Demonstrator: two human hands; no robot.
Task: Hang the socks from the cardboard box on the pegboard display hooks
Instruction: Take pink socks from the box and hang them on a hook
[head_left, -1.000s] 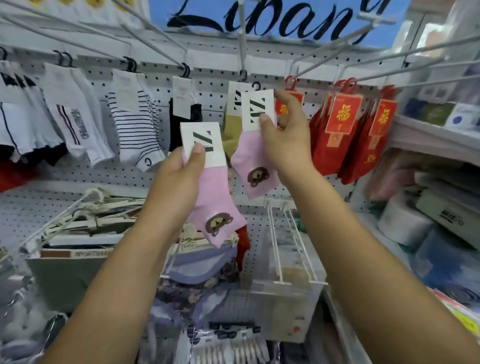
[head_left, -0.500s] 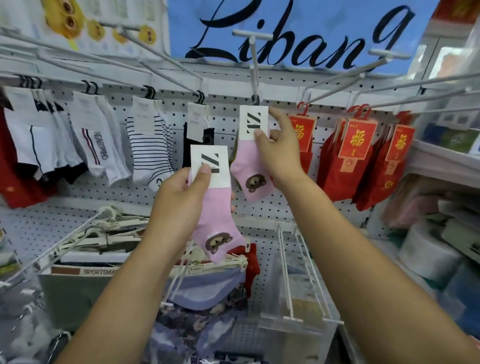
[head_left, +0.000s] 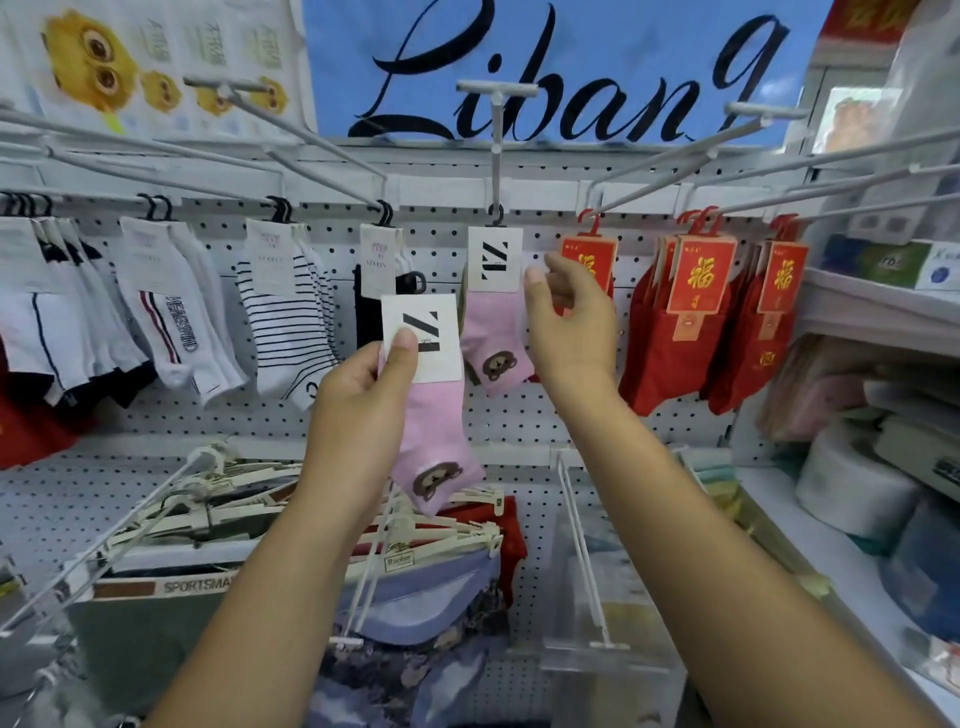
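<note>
Socks, two pink: left hand (head_left: 363, 387) pinches loose sock (head_left: 434, 431); right hand (head_left: 571, 322) slack, empty, beside hung sock (head_left: 493, 332).

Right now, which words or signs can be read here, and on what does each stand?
"Libang": blue banner
"SPORTSMA", cut off: grey pack
"福": red cards
Logo like "ZL": pink sock cards
Too blurred to read: white cards, white sock's lettering, hanger tag

A shop: carded socks (head_left: 291, 312) hang on pegboard (head_left: 519, 415) hooks beneath a brand banner (head_left: 561, 67).
</note>
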